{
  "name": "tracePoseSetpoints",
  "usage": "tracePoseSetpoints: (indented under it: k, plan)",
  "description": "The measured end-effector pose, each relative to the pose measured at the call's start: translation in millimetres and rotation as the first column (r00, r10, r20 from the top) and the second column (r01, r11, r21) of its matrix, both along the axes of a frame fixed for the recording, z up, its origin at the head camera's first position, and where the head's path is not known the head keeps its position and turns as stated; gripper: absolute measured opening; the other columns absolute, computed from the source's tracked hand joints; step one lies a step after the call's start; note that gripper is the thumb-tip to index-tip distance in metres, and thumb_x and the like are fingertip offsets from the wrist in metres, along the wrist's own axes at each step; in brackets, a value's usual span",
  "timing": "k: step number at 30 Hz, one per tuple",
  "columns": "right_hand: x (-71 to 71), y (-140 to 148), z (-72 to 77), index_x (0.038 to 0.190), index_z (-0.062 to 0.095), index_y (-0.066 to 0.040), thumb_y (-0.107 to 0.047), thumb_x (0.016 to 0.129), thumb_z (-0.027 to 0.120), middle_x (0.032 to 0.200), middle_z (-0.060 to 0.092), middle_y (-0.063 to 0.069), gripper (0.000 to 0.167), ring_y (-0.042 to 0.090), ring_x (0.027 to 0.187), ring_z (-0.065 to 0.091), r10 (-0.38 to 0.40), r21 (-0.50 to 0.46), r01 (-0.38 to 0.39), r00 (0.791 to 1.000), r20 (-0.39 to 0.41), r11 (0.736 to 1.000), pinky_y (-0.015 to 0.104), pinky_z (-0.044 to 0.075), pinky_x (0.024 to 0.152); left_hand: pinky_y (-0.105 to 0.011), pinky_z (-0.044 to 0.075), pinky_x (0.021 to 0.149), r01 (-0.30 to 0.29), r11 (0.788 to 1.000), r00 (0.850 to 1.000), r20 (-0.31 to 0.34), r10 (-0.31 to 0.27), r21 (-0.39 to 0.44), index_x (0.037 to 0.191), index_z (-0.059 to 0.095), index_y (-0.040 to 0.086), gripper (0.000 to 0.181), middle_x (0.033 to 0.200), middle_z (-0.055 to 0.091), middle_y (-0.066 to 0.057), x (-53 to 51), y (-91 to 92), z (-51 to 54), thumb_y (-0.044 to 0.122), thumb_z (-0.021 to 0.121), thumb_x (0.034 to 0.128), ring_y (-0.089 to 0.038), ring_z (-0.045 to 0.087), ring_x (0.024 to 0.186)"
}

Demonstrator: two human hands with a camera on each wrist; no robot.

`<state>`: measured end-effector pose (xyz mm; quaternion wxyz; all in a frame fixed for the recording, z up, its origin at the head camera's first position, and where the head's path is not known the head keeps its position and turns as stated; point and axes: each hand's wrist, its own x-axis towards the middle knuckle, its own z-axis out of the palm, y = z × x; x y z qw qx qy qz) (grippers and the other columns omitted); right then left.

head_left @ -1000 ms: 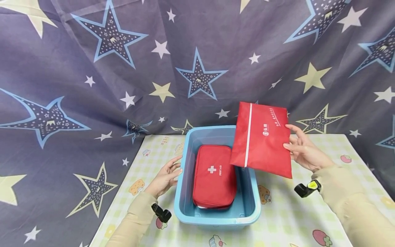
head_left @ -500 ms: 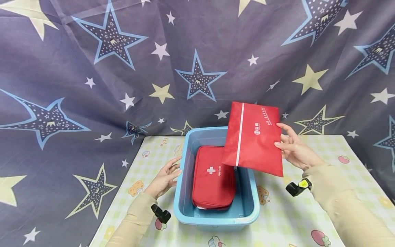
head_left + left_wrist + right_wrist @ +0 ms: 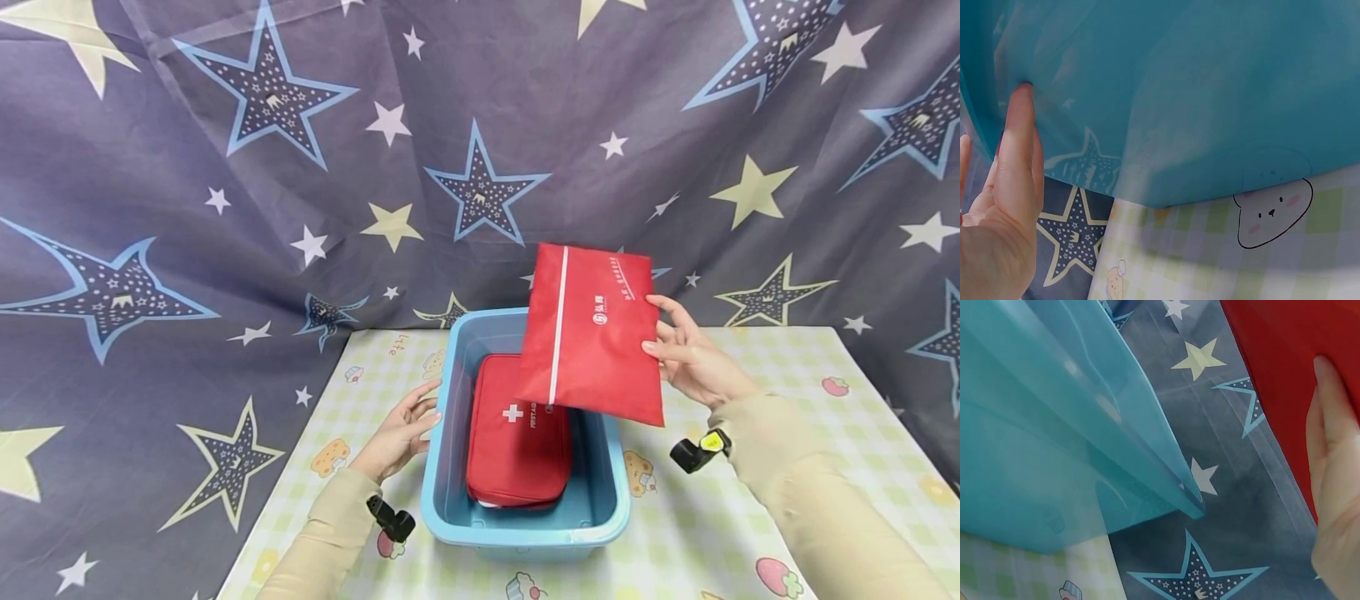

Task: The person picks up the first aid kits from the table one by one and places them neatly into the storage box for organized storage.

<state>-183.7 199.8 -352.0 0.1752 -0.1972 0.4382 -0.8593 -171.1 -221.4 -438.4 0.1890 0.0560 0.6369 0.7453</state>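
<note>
A flat red zip pouch [image 3: 600,342] with a white stripe and white lettering hangs tilted over the right part of a blue plastic bin [image 3: 528,535]. My right hand [image 3: 693,358] pinches the pouch by its right edge, thumb in front. Inside the bin lies a red first aid bag [image 3: 517,458] with a white cross, its upper right part covered by the pouch. My left hand [image 3: 397,433] rests with extended fingers against the bin's left side. The left wrist view shows the left thumb [image 3: 1019,125] touching the blue wall.
The bin stands on a table with a green checked cloth [image 3: 750,500]. Behind the table hangs a dark curtain [image 3: 637,100] with stars. Each wrist wears a small black camera, such as the left wrist camera [image 3: 392,518].
My right hand has carried the red zip pouch leftward, further over the bin and the first aid bag. The left hand stays at the bin's side.
</note>
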Motion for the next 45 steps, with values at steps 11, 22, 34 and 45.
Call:
tracePoseSetpoints:
  k: [11, 22, 34, 45]
  plan:
    - [0.4, -22, -1.6, 0.13, 0.029, -0.024, 0.011, 0.092, 0.043, 0.112, 0.058, 0.001, 0.053, 0.014, 0.096, 0.064, -0.006, 0.051, 0.005, 1.0, 0.012, 0.999, 0.03, 0.058, 0.074, -0.032, 0.057, 0.072, 0.002, 1.0, 1.0, -0.006, -0.002, 0.008, 0.15, 0.02, 0.01, 0.06, 0.118, 0.053, 0.004, 1.8, 0.7, 3.0, 0.004, 0.049, 0.097, -0.01, 0.062, 0.094]
    - [-0.8, -40, -7.0, 0.131, 0.029, -0.025, 0.011, 0.092, 0.045, 0.116, 0.055, 0.0, 0.056, 0.013, 0.098, 0.063, 0.001, 0.084, -0.004, 0.999, 0.044, 0.996, 0.032, 0.057, 0.076, -0.031, 0.057, 0.072, 0.014, 1.0, 1.0, -0.006, -0.013, 0.023, 0.15, 0.019, 0.009, 0.06, 0.119, 0.052, 0.002, 1.0, 1.4, 3.4, 0.002, 0.046, 0.0975, -0.01, 0.062, 0.094]
    - [-2.0, -56, -10.6, 0.13, 0.03, -0.024, 0.014, 0.092, 0.041, 0.114, 0.057, -0.001, 0.055, 0.012, 0.092, 0.064, 0.003, 0.027, -0.005, 0.998, 0.057, 1.0, 0.03, 0.057, 0.072, -0.031, 0.058, 0.071, 0.005, 0.999, 1.0, 0.0, -0.004, 0.035, 0.15, 0.02, 0.009, 0.061, 0.117, 0.054, 0.003, 3.6, 1.7, 5.7, 0.002, 0.049, 0.0966, -0.009, 0.063, 0.09]
    - [-0.3, -76, -9.7, 0.132, 0.028, -0.027, 0.013, 0.093, 0.036, 0.114, 0.056, -0.001, 0.057, 0.012, 0.089, 0.064, -0.009, 0.008, 0.008, 0.993, 0.122, 1.0, 0.027, 0.058, 0.067, -0.032, 0.058, 0.072, 0.006, 1.0, 1.0, -0.005, -0.006, 0.03, 0.149, 0.023, 0.011, 0.058, 0.117, 0.054, 0.003, 3.3, 1.9, 4.7, 0.0, 0.046, 0.0969, -0.009, 0.062, 0.093]
